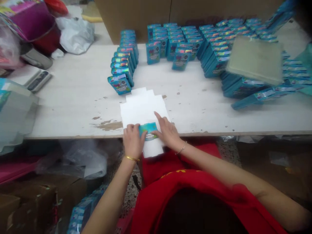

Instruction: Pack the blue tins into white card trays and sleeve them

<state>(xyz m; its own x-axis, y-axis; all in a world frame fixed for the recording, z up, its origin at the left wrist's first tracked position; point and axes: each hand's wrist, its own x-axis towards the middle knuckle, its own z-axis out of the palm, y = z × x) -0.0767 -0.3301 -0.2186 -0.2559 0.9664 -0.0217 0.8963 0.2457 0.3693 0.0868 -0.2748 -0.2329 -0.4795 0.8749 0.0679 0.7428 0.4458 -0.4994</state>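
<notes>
A flat, unfolded carton blank (146, 104), white side up, lies over the table's front edge, with its near flap sticking out past the edge. A blue printed panel (151, 127) is turned up near its middle. My left hand (133, 140) is closed at the left end of this panel, fingers bent over the fold and thumb on the print. At the right end, my right hand (168, 131) holds the blank, its thumb against the blue panel and its index finger stretched over the white card. The undersides of both hands are hidden.
A row of blue boxes (121, 84) stands just beyond the blank. More blue boxes (181, 58) fill the back and right, with a pale plastic lid or tray (254, 60) on some. A scale (39, 79) and a plastic bag (75, 34) lie left. Cardboard boxes (41, 201) sit below.
</notes>
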